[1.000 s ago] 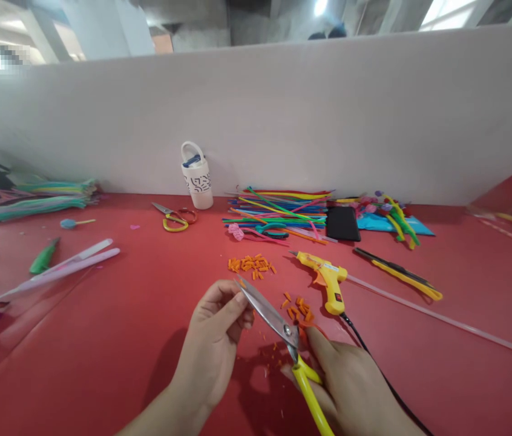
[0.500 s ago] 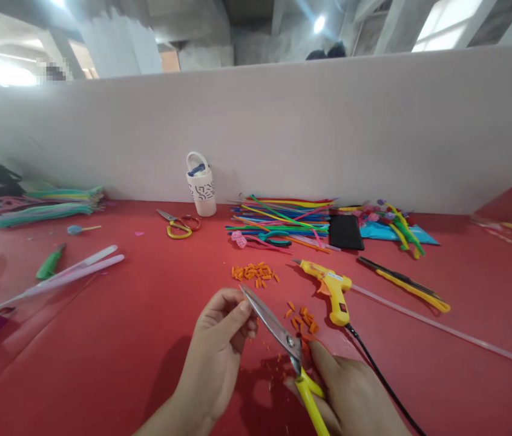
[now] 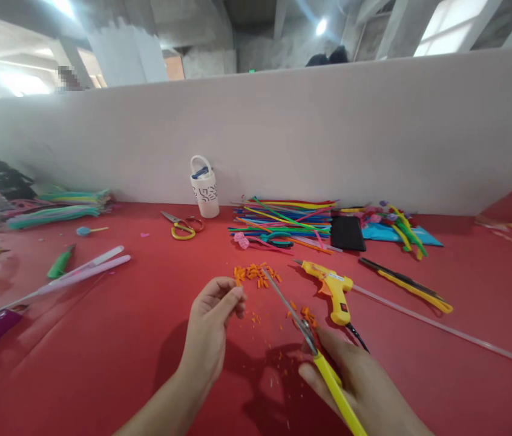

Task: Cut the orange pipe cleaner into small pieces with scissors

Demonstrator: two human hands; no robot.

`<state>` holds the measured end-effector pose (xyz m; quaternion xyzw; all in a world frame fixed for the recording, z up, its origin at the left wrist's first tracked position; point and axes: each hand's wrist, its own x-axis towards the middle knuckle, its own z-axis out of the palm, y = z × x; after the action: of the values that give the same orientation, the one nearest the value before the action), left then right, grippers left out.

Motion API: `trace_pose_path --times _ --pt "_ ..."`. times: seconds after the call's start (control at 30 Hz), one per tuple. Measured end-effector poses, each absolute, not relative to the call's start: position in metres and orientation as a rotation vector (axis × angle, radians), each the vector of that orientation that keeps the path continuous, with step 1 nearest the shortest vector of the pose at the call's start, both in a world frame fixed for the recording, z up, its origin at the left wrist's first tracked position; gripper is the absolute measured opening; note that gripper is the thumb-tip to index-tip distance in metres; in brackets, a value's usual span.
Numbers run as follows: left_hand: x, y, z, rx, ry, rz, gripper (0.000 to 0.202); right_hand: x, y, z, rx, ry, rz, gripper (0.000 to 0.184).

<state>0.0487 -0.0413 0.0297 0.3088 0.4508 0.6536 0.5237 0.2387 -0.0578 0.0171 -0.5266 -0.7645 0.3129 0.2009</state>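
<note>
Head view: right hand (image 3: 353, 370) is wrapped round yellow-and-red-handled steel scissors (image 3: 334, 386), near-left of the yellow plastic glue gun (image 3: 339, 298); left hand (image 3: 210, 316), further left of the gun, pinches thumb to forefinger, seemingly on a tiny orange bit (image 3: 238, 282). Risks: low blade swing scatters the loose orange pieces in the larger heap (image 3: 252, 273) left of the gun or smaller heap (image 3: 308, 315) just beside it; slack pinch drops the bit; cutting too close nicks fingertips. Count: two hands, two scissors (second pair (image 3: 183, 223) far-left of gun), one gun, two heaps, pieces too small to count.
</note>
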Motion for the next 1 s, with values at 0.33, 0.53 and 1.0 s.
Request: trace_pose_path --times 0.33,0.53,1.0 --pt "0.077 -0.061 0.025 0.934 0.98 0.886 0.012 0.231 -0.06 0.03 -1.27 -1.525 1.368 0.018" --pt "0.078 -0.063 0.025 0.884 0.958 0.77 0.008 0.234 -0.06 0.034 -1.284 -1.551 1.556 0.017" --pt "0.076 -0.06 0.028 1.042 1.035 0.642 0.005 0.232 -0.063 0.032 -1.325 -1.545 1.39 0.008"
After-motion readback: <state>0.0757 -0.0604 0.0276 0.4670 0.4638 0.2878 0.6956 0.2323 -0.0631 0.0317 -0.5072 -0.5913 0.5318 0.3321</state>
